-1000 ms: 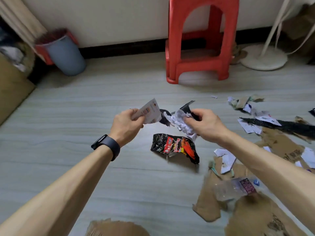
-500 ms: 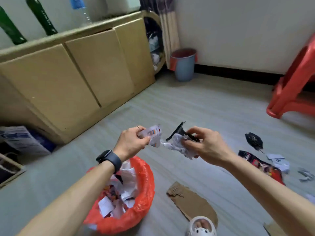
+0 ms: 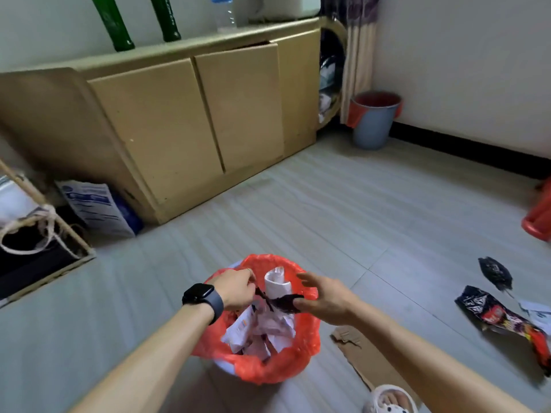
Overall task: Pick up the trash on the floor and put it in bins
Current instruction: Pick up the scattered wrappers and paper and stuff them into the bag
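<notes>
A bin with a red liner (image 3: pixel 301 360) stands on the floor right below me, holding crumpled white papers (image 3: pixel 269 323) and a rolled white sheet (image 3: pixel 275 283). Both hands hover over its mouth. My left hand (image 3: pixel 235 289), with a dark watch on its wrist, curls its fingers down onto the thin end of a black scrap (image 3: pixel 284 302). That scrap stretches across to the thumb of my right hand (image 3: pixel 326 296), whose fingers are spread and straight. On the floor at the right lie a black and red snack wrapper (image 3: pixel 504 318) and a small black scrap (image 3: pixel 495 274).
A torn cardboard piece (image 3: pixel 368 360) lies right of the bin, with my white slipper (image 3: pixel 389 400) below it. A second, blue bin with a red liner (image 3: pixel 372 122) stands by the far wall. Tan cabinets (image 3: pixel 185 123) line the left; a red stool (image 3: pixel 539 216) is at the right edge.
My view swung further over the red-lined bin and both hands dropped to its mouth. The barcode paper and the crumpled paper have left my hands. My right hand's fingers have spread.
</notes>
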Action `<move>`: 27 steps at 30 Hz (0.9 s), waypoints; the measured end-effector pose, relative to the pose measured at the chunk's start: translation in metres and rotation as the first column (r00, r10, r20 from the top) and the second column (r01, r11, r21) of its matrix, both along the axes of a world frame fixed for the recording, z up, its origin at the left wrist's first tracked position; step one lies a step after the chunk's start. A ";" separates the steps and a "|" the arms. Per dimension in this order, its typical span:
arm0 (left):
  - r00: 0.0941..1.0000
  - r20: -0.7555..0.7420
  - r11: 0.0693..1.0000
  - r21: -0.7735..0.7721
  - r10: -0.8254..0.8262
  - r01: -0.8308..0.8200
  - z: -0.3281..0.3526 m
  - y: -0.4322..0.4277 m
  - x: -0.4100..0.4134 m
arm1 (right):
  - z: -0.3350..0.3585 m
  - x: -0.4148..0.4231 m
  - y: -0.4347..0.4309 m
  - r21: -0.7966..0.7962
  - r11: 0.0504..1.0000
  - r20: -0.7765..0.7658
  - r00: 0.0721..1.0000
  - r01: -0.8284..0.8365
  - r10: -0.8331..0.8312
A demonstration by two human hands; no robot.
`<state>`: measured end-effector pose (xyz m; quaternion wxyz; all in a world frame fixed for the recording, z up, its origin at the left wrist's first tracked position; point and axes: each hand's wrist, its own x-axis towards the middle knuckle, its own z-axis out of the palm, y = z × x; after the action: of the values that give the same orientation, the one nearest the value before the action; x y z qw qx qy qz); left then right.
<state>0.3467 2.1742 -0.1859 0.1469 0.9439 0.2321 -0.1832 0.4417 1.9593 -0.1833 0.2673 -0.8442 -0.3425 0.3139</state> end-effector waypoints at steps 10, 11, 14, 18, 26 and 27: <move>0.910 0.219 0.923 -0.084 -0.352 0.377 0.034 -0.135 0.122 | 0.044 0.045 -0.143 -0.084 0.977 0.319 0.934 0.196 -0.160; 0.888 0.233 0.901 -0.084 -0.397 0.425 0.035 -0.156 0.138 | 0.045 0.051 -0.166 -0.090 0.967 0.335 0.922 0.237 -0.195; 0.814 0.275 0.830 -0.084 -0.512 0.551 0.037 -0.233 0.183 | 0.042 0.067 -0.245 -0.101 0.908 0.356 0.867 0.406 -0.348; 0.739 0.284 0.743 -0.117 -0.611 0.660 0.019 -0.333 0.229 | 0.027 0.079 -0.339 -0.109 0.809 0.377 0.777 0.578 -0.504; 0.686 0.160 0.675 -0.125 -0.710 0.727 -0.077 -0.436 0.283 | -0.063 0.122 -0.442 -0.112 0.598 0.211 0.607 0.794 -0.766; 0.686 0.131 0.674 -0.128 -0.715 0.727 -0.090 -0.442 0.291 | -0.077 0.129 -0.450 -0.108 0.564 0.190 0.574 0.819 -0.797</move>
<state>0.6376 1.7322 -0.2763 0.1504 0.9485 -0.1808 -0.2121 0.5705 1.5091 -0.2602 0.2812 -0.9450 0.0972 0.1356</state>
